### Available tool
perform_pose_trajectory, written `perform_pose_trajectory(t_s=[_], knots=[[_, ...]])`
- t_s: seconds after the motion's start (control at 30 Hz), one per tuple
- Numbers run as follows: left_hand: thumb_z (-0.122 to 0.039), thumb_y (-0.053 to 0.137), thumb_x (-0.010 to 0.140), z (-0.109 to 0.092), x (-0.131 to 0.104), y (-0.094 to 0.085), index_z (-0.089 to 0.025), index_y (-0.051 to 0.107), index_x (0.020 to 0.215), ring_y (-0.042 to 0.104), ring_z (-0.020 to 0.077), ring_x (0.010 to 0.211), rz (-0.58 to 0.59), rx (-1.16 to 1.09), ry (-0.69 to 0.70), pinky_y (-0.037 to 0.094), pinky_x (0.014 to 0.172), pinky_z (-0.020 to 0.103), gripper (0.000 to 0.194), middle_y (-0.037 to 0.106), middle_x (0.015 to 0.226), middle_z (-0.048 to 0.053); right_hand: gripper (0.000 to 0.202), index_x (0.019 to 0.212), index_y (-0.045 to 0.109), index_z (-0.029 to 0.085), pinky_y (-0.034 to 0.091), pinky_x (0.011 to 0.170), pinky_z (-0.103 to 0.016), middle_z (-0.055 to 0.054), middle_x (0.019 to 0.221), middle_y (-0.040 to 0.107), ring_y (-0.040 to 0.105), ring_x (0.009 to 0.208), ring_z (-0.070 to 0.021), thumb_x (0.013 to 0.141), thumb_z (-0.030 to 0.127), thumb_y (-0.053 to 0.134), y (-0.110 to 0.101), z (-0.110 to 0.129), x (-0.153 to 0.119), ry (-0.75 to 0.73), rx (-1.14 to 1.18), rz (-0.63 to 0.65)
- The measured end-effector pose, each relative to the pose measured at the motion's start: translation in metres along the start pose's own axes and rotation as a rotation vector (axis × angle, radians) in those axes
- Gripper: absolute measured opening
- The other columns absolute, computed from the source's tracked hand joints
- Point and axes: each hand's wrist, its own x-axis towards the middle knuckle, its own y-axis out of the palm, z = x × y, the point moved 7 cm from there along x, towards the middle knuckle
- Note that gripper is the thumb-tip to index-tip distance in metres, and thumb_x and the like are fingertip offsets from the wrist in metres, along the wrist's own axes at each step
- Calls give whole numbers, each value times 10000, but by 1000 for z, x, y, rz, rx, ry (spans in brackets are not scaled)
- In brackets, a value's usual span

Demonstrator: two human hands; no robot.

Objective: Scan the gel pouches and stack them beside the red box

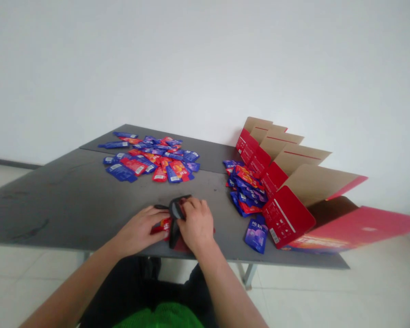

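Observation:
Near the table's front edge, my left hand (138,231) lies with its fingers bent over a small red pouch (164,227), gripping its left side. Right beside it, my right hand (197,223) is closed on a black hand tool (174,216) with a rounded upper part. The tool's exact kind is unclear, as my fingers hide much of it. It rests against the pouch. Something flat and dark red (181,244) shows under the tool and my right hand, mostly covered.
A spread of blue and red pouches (153,157) lies at the back left of the grey table (71,200). Another pile of pouches (246,189) leans by a row of open red cartons (290,218) on the right. One blue pouch (256,234) lies apart. A white wall stands behind.

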Motion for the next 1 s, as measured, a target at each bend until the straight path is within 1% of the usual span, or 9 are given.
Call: perform_pose_trajectory(t_s=[0.13, 0.33, 0.4, 0.5, 0.6, 0.67, 0.83, 0.9, 1.0], knots=[[-202, 716, 830, 1, 0, -1, -249, 735, 1211, 608, 309, 1244, -21, -5, -30, 462, 1119, 455, 385, 708, 1297, 83, 174, 1088, 701, 253, 440, 888, -357, -38, 1220, 690, 547, 1088, -252, 929, 322, 684, 19, 29, -9, -143, 62, 79], [-405, 676, 961, -2, 1, -2, -269, 682, 1322, 606, 280, 1257, 13, -2, -4, 483, 1101, 425, 385, 674, 1364, 84, 204, 1136, 720, 253, 434, 880, -358, -48, 1180, 710, 564, 1049, -253, 941, 271, 664, 5, -57, 8, 187, -54, 68], [-423, 681, 957, 0, 0, -1, -261, 674, 1331, 610, 281, 1251, 8, 8, -6, 491, 1091, 421, 407, 668, 1371, 89, 240, 1163, 720, 242, 435, 876, -365, -59, 1177, 710, 561, 1052, -261, 929, 247, 665, -6, -65, 10, 236, -86, 29], [-395, 689, 939, 4, -1, 1, -262, 694, 1306, 607, 287, 1259, -8, 9, -3, 480, 1111, 430, 390, 678, 1363, 81, 244, 1160, 710, 245, 433, 904, -372, -53, 1238, 690, 544, 1092, -264, 919, 274, 682, -11, -31, 3, 116, -47, -47], [-348, 702, 900, 5, -1, 1, -272, 754, 1185, 609, 297, 1253, -24, 9, 3, 476, 1117, 436, 299, 714, 1304, 64, 194, 1096, 708, 264, 436, 890, -367, -36, 1229, 691, 540, 1097, -261, 916, 336, 702, 6, 9, -8, -60, 29, 1], [-359, 695, 911, 5, -1, 0, -275, 761, 1176, 615, 294, 1243, -14, 9, -11, 485, 1106, 430, 285, 721, 1289, 62, 192, 1096, 707, 267, 439, 885, -358, -32, 1215, 695, 545, 1083, -253, 920, 344, 703, 14, 7, -10, -43, 54, 40], [-426, 670, 956, 1, 1, -2, -260, 692, 1322, 623, 278, 1243, 14, 8, -27, 492, 1097, 409, 403, 684, 1362, 80, 225, 1165, 720, 249, 438, 902, -362, -69, 1189, 701, 554, 1061, -253, 961, 270, 627, 5, -49, 4, 240, -24, 63], [-409, 677, 948, 1, 1, -2, -264, 690, 1321, 625, 280, 1241, 11, 11, -25, 492, 1097, 412, 400, 685, 1361, 75, 244, 1184, 713, 242, 437, 920, -364, -74, 1193, 697, 550, 1074, -253, 954, 263, 632, -1, -41, 7, 211, -20, 42], [-319, 700, 900, 3, 0, 0, -267, 718, 1256, 619, 300, 1242, 4, 6, -21, 475, 1115, 444, 360, 703, 1320, 73, 238, 1168, 700, 244, 442, 924, -364, -64, 1242, 679, 537, 1113, -255, 941, 306, 663, 2, 2, 0, 7, 49, 26]])
